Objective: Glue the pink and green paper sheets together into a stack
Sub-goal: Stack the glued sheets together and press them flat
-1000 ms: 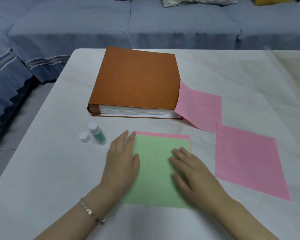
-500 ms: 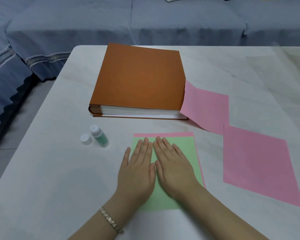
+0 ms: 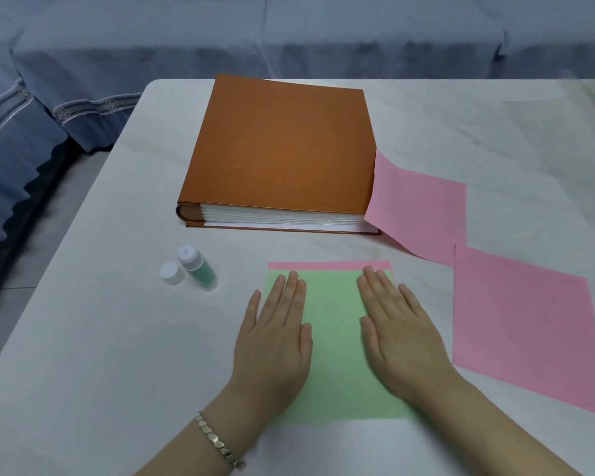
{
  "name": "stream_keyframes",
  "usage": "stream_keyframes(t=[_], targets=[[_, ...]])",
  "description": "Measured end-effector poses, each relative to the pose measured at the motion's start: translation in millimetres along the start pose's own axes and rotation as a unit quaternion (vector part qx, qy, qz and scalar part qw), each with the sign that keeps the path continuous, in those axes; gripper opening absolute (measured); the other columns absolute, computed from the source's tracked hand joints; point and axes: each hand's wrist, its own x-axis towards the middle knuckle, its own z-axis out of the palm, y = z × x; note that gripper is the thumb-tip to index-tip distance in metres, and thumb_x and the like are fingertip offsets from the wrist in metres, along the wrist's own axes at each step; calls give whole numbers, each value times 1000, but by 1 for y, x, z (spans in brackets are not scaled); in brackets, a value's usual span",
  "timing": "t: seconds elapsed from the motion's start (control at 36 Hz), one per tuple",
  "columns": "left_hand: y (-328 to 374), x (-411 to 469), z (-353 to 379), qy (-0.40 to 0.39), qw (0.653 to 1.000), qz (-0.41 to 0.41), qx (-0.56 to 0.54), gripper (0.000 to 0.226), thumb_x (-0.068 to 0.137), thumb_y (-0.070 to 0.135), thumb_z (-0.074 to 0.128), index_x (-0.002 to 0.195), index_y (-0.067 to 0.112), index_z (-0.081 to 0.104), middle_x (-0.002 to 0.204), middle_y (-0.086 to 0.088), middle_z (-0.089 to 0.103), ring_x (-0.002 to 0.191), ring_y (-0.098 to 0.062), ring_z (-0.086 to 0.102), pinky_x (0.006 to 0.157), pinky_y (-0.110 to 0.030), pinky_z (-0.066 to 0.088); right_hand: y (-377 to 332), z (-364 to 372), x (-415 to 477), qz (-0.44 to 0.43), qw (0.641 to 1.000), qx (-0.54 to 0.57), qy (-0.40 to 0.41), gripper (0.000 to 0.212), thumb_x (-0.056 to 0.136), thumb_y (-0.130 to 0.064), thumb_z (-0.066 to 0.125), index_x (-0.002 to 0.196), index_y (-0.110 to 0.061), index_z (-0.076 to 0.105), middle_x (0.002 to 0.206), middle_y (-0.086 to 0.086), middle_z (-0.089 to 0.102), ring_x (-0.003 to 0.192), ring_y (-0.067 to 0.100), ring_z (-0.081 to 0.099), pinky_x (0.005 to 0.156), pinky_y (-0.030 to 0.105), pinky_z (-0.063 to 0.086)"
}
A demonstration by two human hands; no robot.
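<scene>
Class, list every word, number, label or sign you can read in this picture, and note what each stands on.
None. The brown album cover is plain, the green sheet and pink sheets are blank, and the glue bottle shows no legible label.

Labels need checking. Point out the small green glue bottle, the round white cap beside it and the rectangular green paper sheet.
small green glue bottle (image 3: 202,277): head view, its green body.
round white cap (image 3: 170,273): head view, its top face.
rectangular green paper sheet (image 3: 335,338): head view, its bare middle.
</scene>
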Motion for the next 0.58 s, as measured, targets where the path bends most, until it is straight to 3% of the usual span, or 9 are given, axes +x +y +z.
stream_keyframes(t=[0.11,0.25,0.39,0.58], targets=[[1,-1,-1,-6,1000,0,0,56,88,27,31,136,5,48,143,-7,45,134,-16,32,107,-40,19,8,-1,-5,18,1000,-4,4,55,89,-24,29,136,-2,46,143,11,45,133,15,28,111,33,9],[14,4,-5,14,999,-11,27,55,84,25,33,129,3,55,137,-10,51,126,-28,49,103,-46,22,8,2,-4,22,1000,-2,14,55,89,-24,29,136,-1,46,143,13,45,133,15,29,111,33,9],[57,5,4,-25,994,109,15,54,86,28,31,130,8,56,139,-6,50,130,-20,45,105,-41,26,10,5,-4,20,1000,-6,19,54,89,-23,28,134,-1,48,142,13,46,132,15,30,110,34,10],[33,-3,2,-40,995,85,18,55,88,31,33,134,6,50,142,-8,46,131,-20,43,106,-41,25,10,3,-3,18,1000,-8,8,56,89,-24,28,136,0,45,143,14,44,132,15,28,110,32,6]])
